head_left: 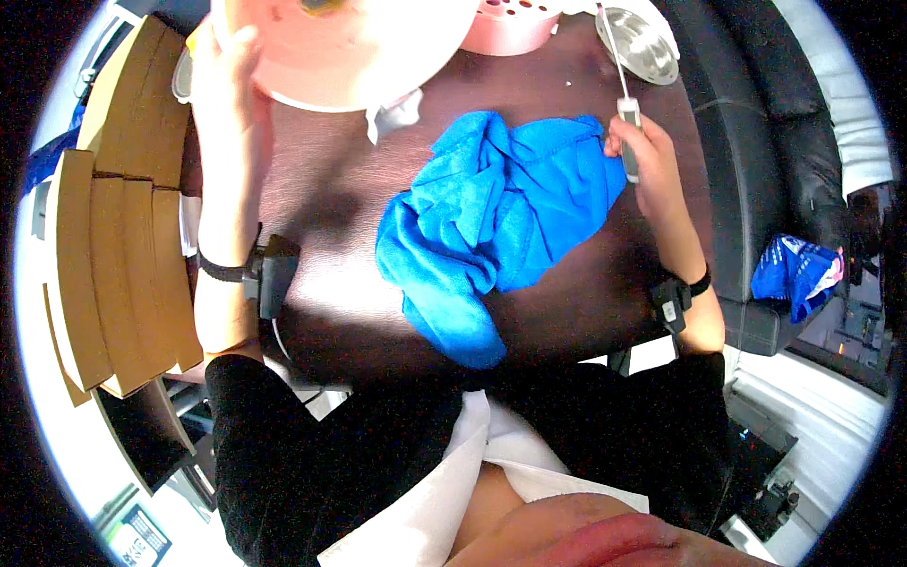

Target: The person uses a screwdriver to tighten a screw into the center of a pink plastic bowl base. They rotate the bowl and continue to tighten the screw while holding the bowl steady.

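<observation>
My left hand (231,71) is closed on the left edge of a large, pale pink round dish (359,57) with a white rim, its thumb showing on the near side. A dark and yellowish bit shows in the dish at the top edge of the view. My right hand (647,156) grips a tool with a grey-and-white handle (628,142) and a thin metal shaft pointing away from me; its tip is out of view. Beside that hand lies a crumpled blue cloth (501,208) on the dark brown table (331,274).
Beyond the cloth are a pink container with round holes (510,26) and a shiny metal bowl (641,45). White tissue (392,115) shows under the dish. Cardboard boxes (123,246) stand left of the table; a black sofa (756,170) with a blue packet (798,274) is on the right.
</observation>
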### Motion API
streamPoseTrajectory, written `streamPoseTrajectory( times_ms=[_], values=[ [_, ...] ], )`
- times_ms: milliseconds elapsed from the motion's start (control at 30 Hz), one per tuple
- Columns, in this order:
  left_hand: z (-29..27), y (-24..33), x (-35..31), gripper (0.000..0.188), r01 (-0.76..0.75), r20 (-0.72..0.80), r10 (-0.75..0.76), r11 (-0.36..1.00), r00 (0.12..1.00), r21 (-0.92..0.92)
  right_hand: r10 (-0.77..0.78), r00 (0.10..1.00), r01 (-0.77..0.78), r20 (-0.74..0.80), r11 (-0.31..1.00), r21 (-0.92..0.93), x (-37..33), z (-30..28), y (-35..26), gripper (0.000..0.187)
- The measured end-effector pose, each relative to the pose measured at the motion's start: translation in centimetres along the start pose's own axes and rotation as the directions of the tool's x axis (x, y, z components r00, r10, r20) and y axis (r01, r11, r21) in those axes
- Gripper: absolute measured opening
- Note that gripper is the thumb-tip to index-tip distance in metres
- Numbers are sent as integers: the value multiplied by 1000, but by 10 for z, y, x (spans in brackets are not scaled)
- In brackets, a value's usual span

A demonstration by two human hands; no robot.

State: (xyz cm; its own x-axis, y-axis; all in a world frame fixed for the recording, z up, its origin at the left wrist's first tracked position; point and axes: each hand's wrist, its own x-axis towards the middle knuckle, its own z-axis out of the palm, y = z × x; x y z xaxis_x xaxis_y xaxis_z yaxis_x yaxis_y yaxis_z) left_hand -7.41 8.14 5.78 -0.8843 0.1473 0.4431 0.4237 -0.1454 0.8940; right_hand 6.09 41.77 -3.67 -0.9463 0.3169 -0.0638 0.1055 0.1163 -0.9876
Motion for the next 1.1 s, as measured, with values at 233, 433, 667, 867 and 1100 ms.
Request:
streamPoseTrajectory(
  times_ms=[233, 433, 667, 867, 1100],
  values=[
    [5, -13, -1, 52, 158, 121, -166, 985, 979, 73, -207, 978, 208, 32, 940, -270, -26, 16, -5, 14],
    [16, -7, -6, 51, 203, 223, -234, 967, 946, 154, -241, 946, 314, 217, 848, -427, -38, 38, -33, 17],
    [13, -8, -6, 52, 279, 279, -330, 938, 902, 207, -167, 883, 367, 439, 828, -424, -20, 75, -44, 27],
    [13, -18, -6, 53, 277, 233, -322, 938, 918, 207, -156, 888, 366, 433, 809, -460, -18, 87, -35, 28],
    [15, -13, -1, 54, 387, 362, -376, 921, 853, 43, -139, 880, 351, 454, 835, -425, -16, 93, -27, 26]
  ],
)
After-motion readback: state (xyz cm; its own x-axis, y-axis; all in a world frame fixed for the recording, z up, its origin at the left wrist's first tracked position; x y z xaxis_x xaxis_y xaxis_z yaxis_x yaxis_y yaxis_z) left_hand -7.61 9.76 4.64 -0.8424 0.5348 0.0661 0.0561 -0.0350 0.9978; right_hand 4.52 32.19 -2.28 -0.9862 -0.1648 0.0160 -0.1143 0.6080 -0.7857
